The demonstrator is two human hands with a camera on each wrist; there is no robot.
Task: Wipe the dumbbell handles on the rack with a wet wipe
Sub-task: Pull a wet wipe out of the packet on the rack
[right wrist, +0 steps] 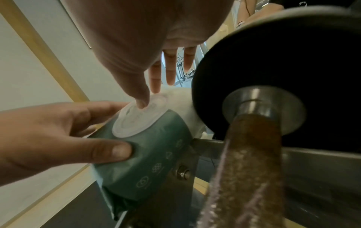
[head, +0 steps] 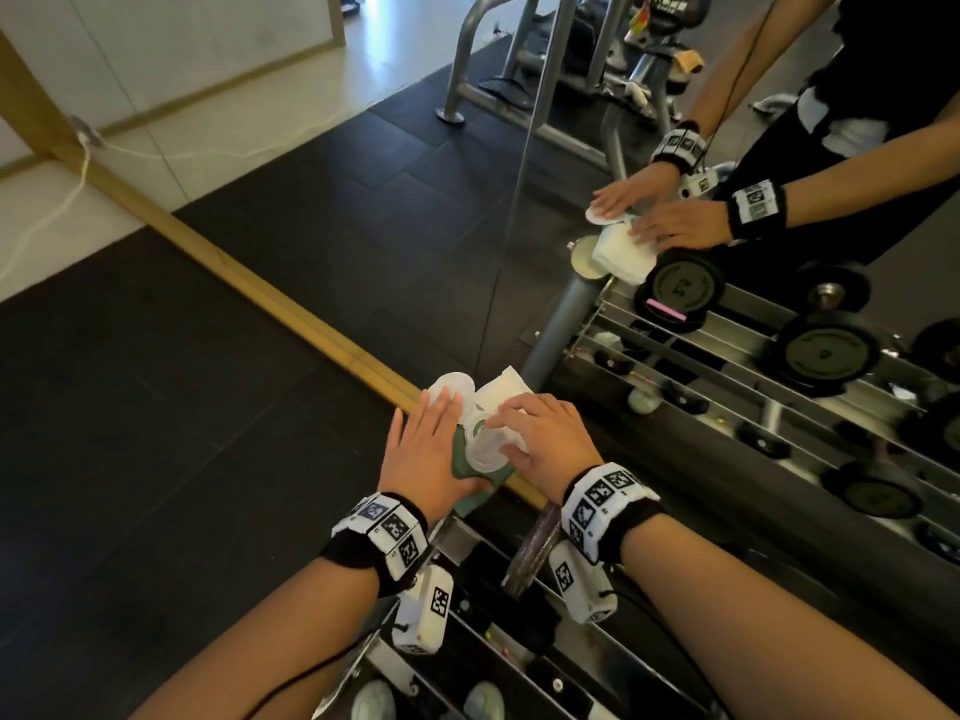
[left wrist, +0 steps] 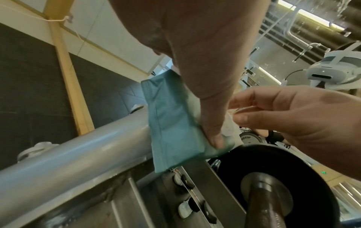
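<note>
A green wet wipe pack (head: 470, 472) rests on the rack's (head: 470, 550) end tube (left wrist: 78, 154), next to a mirror. My left hand (head: 431, 439) grips the pack (right wrist: 148, 162), thumb on its front. My right hand (head: 540, 433) arches over the pack's round white cap (right wrist: 136, 121), and its thumb tip presses on the cap. In the right wrist view its fingers stretch straight above a loose white wipe (head: 501, 389). Just right of the pack sits a dumbbell with a black plate (right wrist: 283, 69) and a brown knurled handle (right wrist: 244, 169), which neither hand touches.
The mirror ahead reflects both hands, the rack and more dumbbells (head: 680, 288). A wooden strip (head: 234, 272) runs along the mirror's base. Black rubber floor (head: 156, 459) lies to the left, and lower rack shelves (head: 519, 667) sit under my arms.
</note>
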